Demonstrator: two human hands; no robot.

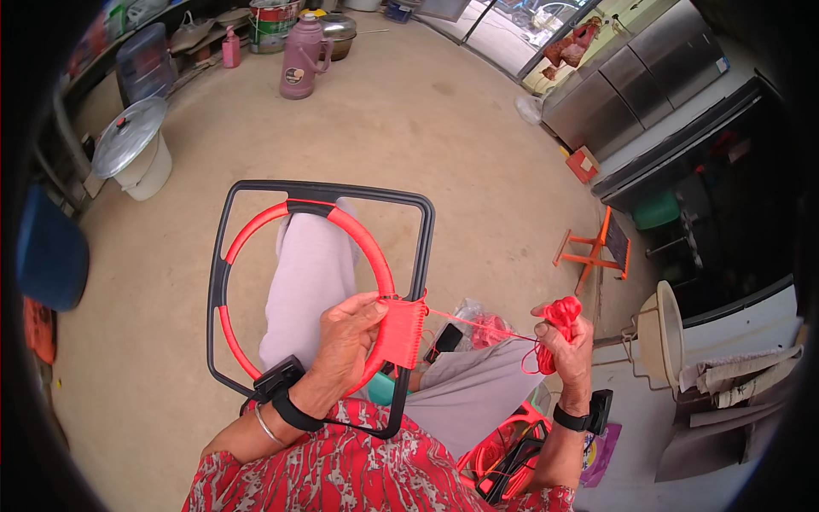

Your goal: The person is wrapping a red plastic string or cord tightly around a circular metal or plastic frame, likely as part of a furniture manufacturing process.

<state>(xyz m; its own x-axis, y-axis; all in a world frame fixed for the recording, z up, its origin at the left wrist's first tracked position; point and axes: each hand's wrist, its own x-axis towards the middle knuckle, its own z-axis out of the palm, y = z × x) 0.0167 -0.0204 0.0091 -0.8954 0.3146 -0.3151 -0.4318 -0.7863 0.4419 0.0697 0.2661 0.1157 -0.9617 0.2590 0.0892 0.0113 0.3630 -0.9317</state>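
A black squarish frame [428, 230] with a round ring inside rests upright over my lap. Red cord wraps much of the ring [368, 243], leaving black sections at the top and left. On the ring's right side, a woven red band [401, 334] joins it to the frame. My left hand [348, 334] grips the ring beside this band, thumb on its upper edge. Out to the right, my right hand [570, 346] is closed around a bundle of red cord [560, 317]. A strand [478, 324] runs taut from the band to that bundle.
Below my right hand lies a heap of red cord and black frame parts [503, 456]. A dark phone [444, 341] and plastic bag [490, 328] lie near my knee. An orange folding stool [597, 252] stands right; a thermos [303, 55] and lidded bucket [141, 154] stand farther off.
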